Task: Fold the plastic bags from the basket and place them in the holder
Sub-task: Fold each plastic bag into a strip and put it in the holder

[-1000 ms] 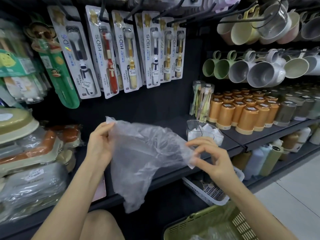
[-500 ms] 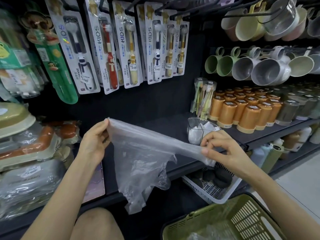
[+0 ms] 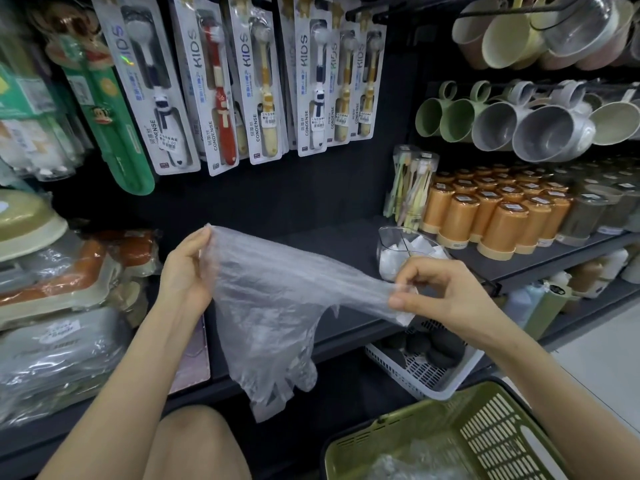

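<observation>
The plastic bag (image 3: 277, 306) is thin, see-through film, finely crinkled, with a soft sheen where it is pulled taut. The basket (image 3: 491, 431) is olive-green hard plastic, matt, its walls moulded in a slotted lattice; more crumpled clear film lies inside it. The holder (image 3: 384, 244) is clear rigid plastic, glossy at the rim, with whitish folded film in it. The shelf (image 3: 329, 237) is smooth matt black. The white crate (image 3: 398, 368) is moulded plastic mesh. The orange cups (image 3: 460, 216) look like smooth, slightly glossy plastic; the mugs (image 3: 540, 129) have a dull matt finish. The toothbrush packs (image 3: 308, 81) are shiny printed card under clear blister plastic. The floor (image 3: 606, 358) is pale and smooth
</observation>
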The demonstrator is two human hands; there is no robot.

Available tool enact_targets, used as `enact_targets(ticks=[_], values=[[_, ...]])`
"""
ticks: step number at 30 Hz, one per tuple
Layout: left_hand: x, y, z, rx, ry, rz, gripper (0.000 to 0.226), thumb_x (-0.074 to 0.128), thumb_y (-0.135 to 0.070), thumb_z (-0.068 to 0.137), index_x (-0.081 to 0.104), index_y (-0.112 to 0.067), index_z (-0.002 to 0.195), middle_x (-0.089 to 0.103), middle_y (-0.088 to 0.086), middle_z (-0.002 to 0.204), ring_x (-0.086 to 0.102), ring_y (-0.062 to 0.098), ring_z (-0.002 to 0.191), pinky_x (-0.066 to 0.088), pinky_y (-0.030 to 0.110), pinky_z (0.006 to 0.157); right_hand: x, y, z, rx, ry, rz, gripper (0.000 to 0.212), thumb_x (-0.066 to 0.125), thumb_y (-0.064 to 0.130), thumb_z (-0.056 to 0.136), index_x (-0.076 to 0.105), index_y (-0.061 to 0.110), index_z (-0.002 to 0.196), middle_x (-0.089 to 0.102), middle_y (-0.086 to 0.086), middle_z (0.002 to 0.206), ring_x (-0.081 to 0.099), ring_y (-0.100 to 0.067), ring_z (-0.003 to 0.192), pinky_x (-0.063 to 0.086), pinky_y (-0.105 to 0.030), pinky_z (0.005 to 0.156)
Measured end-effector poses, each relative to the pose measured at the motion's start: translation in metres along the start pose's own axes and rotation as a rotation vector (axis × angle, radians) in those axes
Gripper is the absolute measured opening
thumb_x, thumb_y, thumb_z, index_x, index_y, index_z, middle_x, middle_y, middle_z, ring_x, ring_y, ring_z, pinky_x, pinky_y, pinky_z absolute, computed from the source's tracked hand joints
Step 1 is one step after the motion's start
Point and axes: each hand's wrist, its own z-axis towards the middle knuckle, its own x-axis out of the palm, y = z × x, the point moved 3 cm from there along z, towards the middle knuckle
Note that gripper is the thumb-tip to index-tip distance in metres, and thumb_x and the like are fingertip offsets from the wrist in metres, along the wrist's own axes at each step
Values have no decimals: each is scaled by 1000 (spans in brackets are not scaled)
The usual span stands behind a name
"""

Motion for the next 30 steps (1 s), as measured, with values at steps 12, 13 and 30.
enact_targets(ticks=[12, 13, 30], values=[[2, -2, -2, -184, 62, -113, 44, 78, -14, 35, 67, -11, 78, 71, 5, 79, 70, 23, 73, 54, 33, 68, -23, -12, 2, 216, -193, 270, 34, 60, -1, 76, 71, 17, 103, 53, -4, 54, 54, -11, 55, 43, -12, 75], [3, -2, -1, -202, 64, -97, 47, 78, -15, 35, 68, -11, 80, 72, 5, 80, 71, 23, 74, 54, 34, 69, -24, -14, 6, 239, -219, 299, 34, 60, -2, 76, 71, 17, 102, 53, -3, 54, 53, -10, 54, 44, -12, 73], [-7, 60, 105, -328, -214, 407, 42, 59, -45, 93, 61, -4, 105, 64, 13, 98, 63, 26, 94, 53, 37, 74, 70, -102, 9, 405, 23, -461, 89, 43, 91, 64, 62, 29, 125, 61, 17, 121, 52, -4, 114, 42, -28, 98]])
